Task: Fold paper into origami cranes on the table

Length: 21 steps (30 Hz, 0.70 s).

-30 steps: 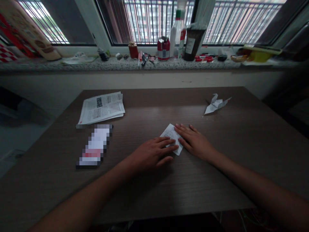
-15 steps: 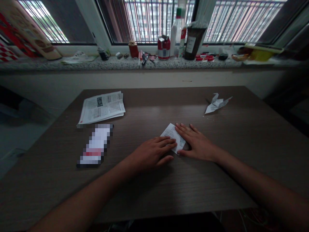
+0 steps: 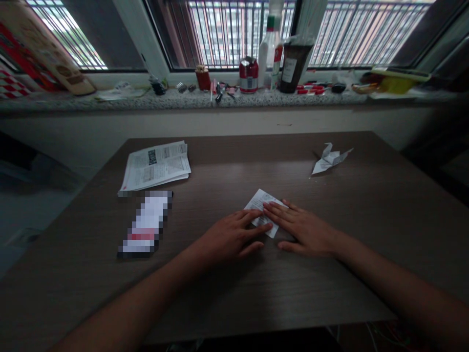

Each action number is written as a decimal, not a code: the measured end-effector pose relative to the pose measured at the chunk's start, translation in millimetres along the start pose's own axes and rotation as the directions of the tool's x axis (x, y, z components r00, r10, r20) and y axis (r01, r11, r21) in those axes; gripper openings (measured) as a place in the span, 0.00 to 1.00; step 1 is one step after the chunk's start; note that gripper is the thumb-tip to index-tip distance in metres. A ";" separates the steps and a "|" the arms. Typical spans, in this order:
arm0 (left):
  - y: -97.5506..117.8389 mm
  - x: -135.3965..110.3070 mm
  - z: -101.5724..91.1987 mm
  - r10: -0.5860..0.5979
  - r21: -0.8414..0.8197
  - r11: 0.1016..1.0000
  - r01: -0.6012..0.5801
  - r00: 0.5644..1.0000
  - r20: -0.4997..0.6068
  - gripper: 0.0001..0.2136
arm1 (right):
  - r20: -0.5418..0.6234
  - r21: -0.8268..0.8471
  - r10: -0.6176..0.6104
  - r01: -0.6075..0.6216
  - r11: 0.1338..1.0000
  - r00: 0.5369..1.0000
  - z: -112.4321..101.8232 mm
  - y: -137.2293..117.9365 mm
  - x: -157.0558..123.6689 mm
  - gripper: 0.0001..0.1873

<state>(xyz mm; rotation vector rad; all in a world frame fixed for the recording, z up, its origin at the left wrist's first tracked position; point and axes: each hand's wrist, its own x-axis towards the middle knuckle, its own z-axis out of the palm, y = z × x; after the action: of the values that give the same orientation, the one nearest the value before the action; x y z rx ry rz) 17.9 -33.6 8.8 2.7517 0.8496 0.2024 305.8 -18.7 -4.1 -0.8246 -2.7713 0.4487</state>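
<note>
A small folded piece of printed paper (image 3: pixel 259 199) lies flat on the brown table, one corner pointing away from me. My left hand (image 3: pixel 234 234) rests on its left and near part, fingers stretched out and a little apart. From the right, my right hand (image 3: pixel 302 227) lays its straight fingers across the paper's middle and right side, with the thumb spread on the table. The fingers of both hands almost meet and hide part of the sheet. Neither hand grips anything.
A folded paper crane (image 3: pixel 328 160) stands at the back right of the table (image 3: pixel 227 161). Folded printed sheets (image 3: pixel 157 166) lie at the back left, with a blurred phone (image 3: pixel 146 225) nearer me. Along the windowsill stand a red can (image 3: pixel 248 75), bottles (image 3: pixel 270 54) and small items.
My right hand has slid from the paper's upper right edge toward me, its fingers now across the middle. The left hand stays nearly in place on the paper.
</note>
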 end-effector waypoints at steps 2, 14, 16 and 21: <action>0.6 -0.3 -0.1 -0.002 0.002 1.000 0.002 1.000 0.006 0.25 | 0.019 -0.006 0.003 -0.003 1.000 1.000 0.6 -0.8 -1.1 0.47; 0.9 0.7 -1.9 -0.011 0.030 1.000 0.010 1.000 0.030 0.26 | -0.089 -0.118 0.168 -0.178 0.977 0.982 13.5 11.7 9.9 0.40; 0.8 0.8 -1.4 -0.006 0.026 1.000 0.005 0.999 0.032 0.25 | -0.098 -0.129 0.177 -0.189 0.973 0.979 13.9 13.0 10.7 0.40; 0.4 1.3 0.8 0.013 0.020 1.000 -0.014 1.000 0.016 0.24 | -0.090 -0.179 0.166 -0.180 0.967 0.982 14.4 13.6 10.5 0.38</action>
<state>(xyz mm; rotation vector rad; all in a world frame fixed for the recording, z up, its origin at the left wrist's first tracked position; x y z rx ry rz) 19.4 -33.3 8.1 2.7741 0.8336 0.1750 299.8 -5.2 -20.9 -1.1086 -2.7133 0.1829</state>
